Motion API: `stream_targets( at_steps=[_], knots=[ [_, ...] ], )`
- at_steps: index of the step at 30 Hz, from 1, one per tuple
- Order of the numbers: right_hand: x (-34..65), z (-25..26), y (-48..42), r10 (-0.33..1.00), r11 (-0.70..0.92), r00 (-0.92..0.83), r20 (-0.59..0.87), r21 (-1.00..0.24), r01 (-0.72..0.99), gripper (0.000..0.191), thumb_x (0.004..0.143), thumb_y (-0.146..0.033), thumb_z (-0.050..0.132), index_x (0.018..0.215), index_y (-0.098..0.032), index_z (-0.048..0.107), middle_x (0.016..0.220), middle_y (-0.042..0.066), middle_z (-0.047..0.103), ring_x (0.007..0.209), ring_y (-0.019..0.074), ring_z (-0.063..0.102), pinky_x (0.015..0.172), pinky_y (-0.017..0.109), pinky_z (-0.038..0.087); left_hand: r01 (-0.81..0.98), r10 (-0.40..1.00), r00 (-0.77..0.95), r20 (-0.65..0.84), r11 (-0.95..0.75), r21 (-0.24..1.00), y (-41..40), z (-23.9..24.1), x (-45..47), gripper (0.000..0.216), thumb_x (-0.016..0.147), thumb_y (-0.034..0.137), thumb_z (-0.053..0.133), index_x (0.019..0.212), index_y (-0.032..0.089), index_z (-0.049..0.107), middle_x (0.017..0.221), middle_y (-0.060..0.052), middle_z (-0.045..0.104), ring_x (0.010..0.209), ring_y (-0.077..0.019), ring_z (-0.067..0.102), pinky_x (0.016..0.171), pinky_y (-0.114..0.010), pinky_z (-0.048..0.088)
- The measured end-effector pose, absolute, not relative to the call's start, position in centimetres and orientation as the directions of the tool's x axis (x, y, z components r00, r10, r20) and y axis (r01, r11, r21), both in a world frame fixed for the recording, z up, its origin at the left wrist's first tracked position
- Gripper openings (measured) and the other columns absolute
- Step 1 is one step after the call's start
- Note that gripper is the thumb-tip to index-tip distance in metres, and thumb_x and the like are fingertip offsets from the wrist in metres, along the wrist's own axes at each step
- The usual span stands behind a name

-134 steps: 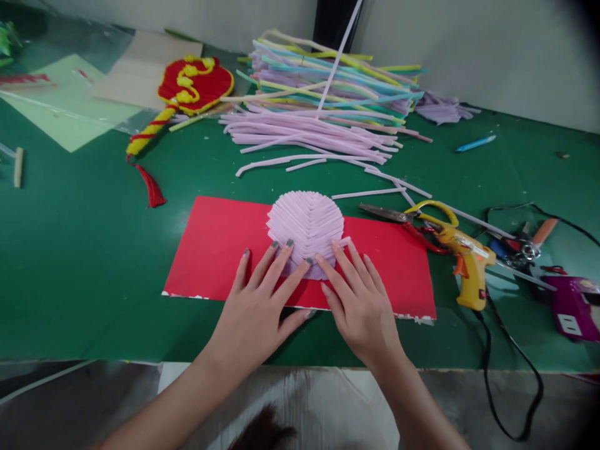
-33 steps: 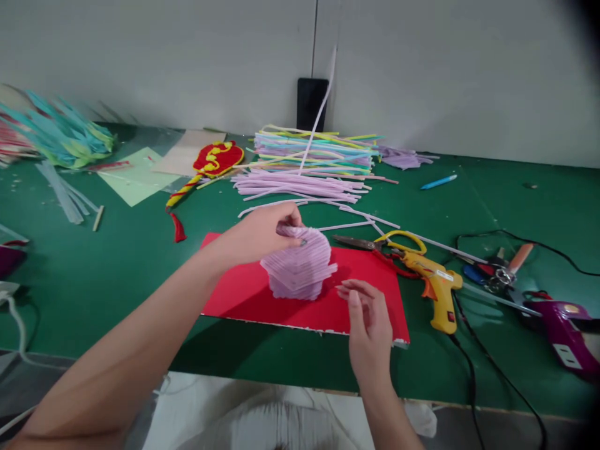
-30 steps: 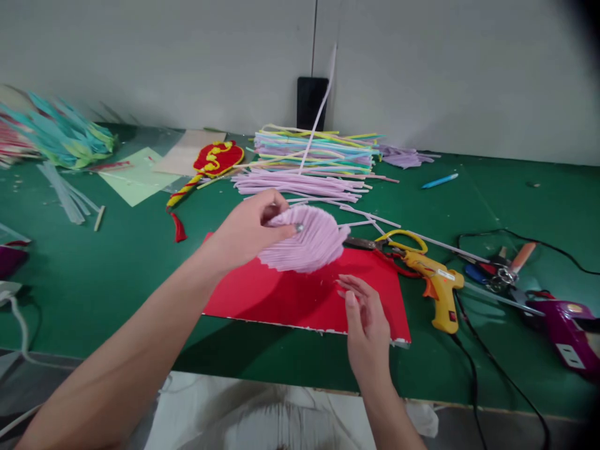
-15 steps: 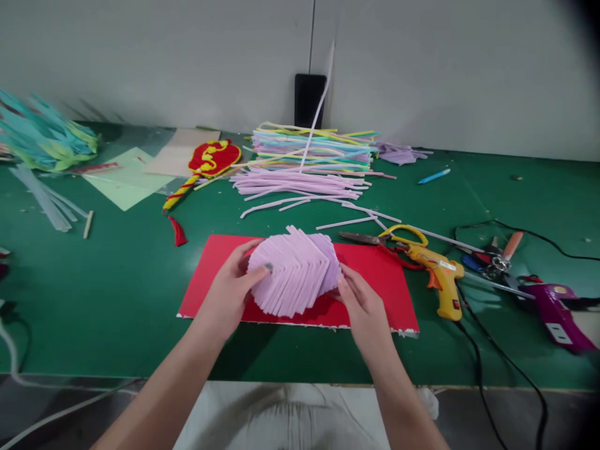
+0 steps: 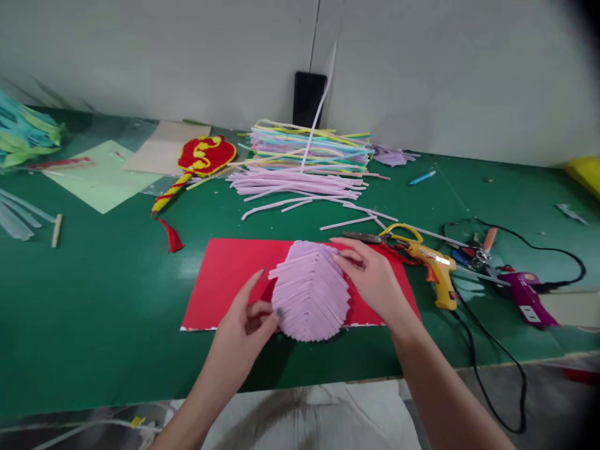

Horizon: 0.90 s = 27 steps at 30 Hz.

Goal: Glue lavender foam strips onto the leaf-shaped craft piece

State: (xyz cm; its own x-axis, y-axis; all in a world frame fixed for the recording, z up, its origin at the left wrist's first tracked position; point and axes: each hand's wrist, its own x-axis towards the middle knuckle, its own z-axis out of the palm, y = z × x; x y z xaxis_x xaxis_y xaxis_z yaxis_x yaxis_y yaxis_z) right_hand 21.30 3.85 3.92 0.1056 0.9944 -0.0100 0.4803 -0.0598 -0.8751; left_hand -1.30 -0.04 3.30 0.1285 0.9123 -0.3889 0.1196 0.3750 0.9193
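Observation:
A lilac pipe-cleaner fan piece, round and ribbed in a herringbone pattern, is tilted over a red board. The thumb of my left hand grips its lower left edge, with the index finger stretched out apart from it. At the upper right rim, my right hand pinches the piece between thumb and fingers. A few strip ends stick out at its upper left. The underside of the piece is hidden.
Behind the board lies a pile of coloured pipe cleaners. A finished red and yellow fan rests to its left. Scissors, a yellow glue gun and a purple tool with cables are on the right. A phone leans against the wall.
The lilac piece has turned about a quarter turn, its ribs now pointing up, and has shifted right and nearer. My right hand has moved up to its upper rim; my left index finger has lifted off.

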Motion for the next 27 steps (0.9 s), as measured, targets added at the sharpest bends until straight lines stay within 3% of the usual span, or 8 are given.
stream_targets(
  at_steps=[4, 7, 9, 11, 17, 23, 27],
  knots=[
    [20.4, 4.0, 4.5, 0.998, -0.029, 0.061, 0.007, -0.823, 0.567, 0.032, 0.084, -0.023, 0.056, 0.115, -0.027, 0.062, 0.091, 0.001, 0.074, 0.086, 0.0173, 0.068, 0.079, 0.033, 0.052, 0.332, 0.925, 0.156, -0.345, 0.28, 0.901, -1.1, 2.7, -1.4, 0.07, 0.081, 0.04, 0.057, 0.143, 0.026, 0.028, 0.073, 0.002, 0.065, 0.069, -0.0169, 0.065, 0.071, -0.032, 0.054],
    [20.2, 3.5, 4.6, 0.998, 0.014, 0.037, 0.052, -0.745, 0.667, 0.033, 0.085, -0.026, 0.055, 0.118, -0.027, 0.06, 0.103, 0.002, 0.071, 0.092, 0.0182, 0.066, 0.083, 0.034, 0.05, 0.56, 0.95, 0.093, -0.299, 0.198, 0.804, -1.4, 2.7, -1.9, 0.064, 0.084, 0.045, 0.052, 0.142, 0.029, 0.029, 0.073, 0.002, 0.066, 0.062, -0.0175, 0.065, 0.06, -0.03, 0.051],
    [20.8, 3.4, 4.4, 0.992, 0.044, 0.047, 0.116, -0.676, 0.736, 0.026, 0.086, -0.029, 0.055, 0.11, -0.025, 0.064, 0.107, 0.003, 0.069, 0.095, 0.0192, 0.064, 0.085, 0.036, 0.048, 0.696, 0.972, 0.021, -0.234, 0.154, 0.701, -1.3, 2.6, -2.3, 0.058, 0.085, 0.049, 0.049, 0.138, 0.029, 0.036, 0.072, 0.002, 0.066, 0.056, -0.0188, 0.063, 0.05, -0.028, 0.047],
    [22.1, 3.4, 4.1, 0.977, 0.032, 0.109, 0.183, -0.633, 0.774, 0.018, 0.086, -0.032, 0.055, 0.096, -0.023, 0.066, 0.099, 0.004, 0.07, 0.09, 0.0188, 0.063, 0.083, 0.035, 0.048, 0.748, 0.988, 0.052, -0.145, 0.058, 0.661, -1.1, 2.4, -2.5, 0.047, 0.086, 0.052, 0.045, 0.128, 0.03, 0.047, 0.074, 0.0, 0.067, 0.057, -0.0195, 0.063, 0.049, -0.028, 0.047],
    [28.7, 4.0, 2.0, 0.856, -0.212, 0.444, 0.265, -0.603, 0.769, 0.024, 0.083, -0.043, 0.058, 0.079, -0.02, 0.062, 0.074, 0.002, 0.066, 0.064, 0.0154, 0.057, 0.061, 0.028, 0.044, 0.734, 0.952, 0.261, 0.163, -0.305, 0.606, -0.7, 1.2, -1.2, 0.038, 0.089, 0.047, 0.044, 0.121, 0.029, 0.055, 0.115, -0.006, 0.063, 0.101, -0.0257, 0.063, 0.08, -0.037, 0.054],
    [34.6, 3.7, -1.4, 0.688, -0.408, 0.609, 0.394, -0.484, 0.774, 0.04, 0.088, -0.053, 0.044, 0.077, -0.018, 0.061, 0.074, 0.006, 0.063, 0.069, 0.0181, 0.055, 0.064, 0.029, 0.039, 0.7, 0.859, 0.442, 0.26, -0.511, 0.498, 0.1, 0.6, 1.1, 0.046, 0.093, 0.04, 0.038, 0.139, 0.032, 0.038, 0.139, -0.002, 0.049, 0.121, -0.0241, 0.053, 0.097, -0.04, 0.046],
    [36.3, 2.6, -2.5, 0.637, -0.545, 0.717, 0.284, -0.491, 0.679, 0.041, 0.084, -0.057, 0.047, 0.086, -0.018, 0.06, 0.078, 0.006, 0.062, 0.068, 0.0179, 0.054, 0.064, 0.029, 0.04, 0.719, 0.801, 0.521, 0.296, -0.598, 0.353, 0.8, -0.1, 1.9, 0.055, 0.093, 0.045, 0.035, 0.144, 0.026, 0.03, 0.145, -0.006, 0.042, 0.129, -0.0278, 0.044, 0.104, -0.046, 0.039]
  ],
)
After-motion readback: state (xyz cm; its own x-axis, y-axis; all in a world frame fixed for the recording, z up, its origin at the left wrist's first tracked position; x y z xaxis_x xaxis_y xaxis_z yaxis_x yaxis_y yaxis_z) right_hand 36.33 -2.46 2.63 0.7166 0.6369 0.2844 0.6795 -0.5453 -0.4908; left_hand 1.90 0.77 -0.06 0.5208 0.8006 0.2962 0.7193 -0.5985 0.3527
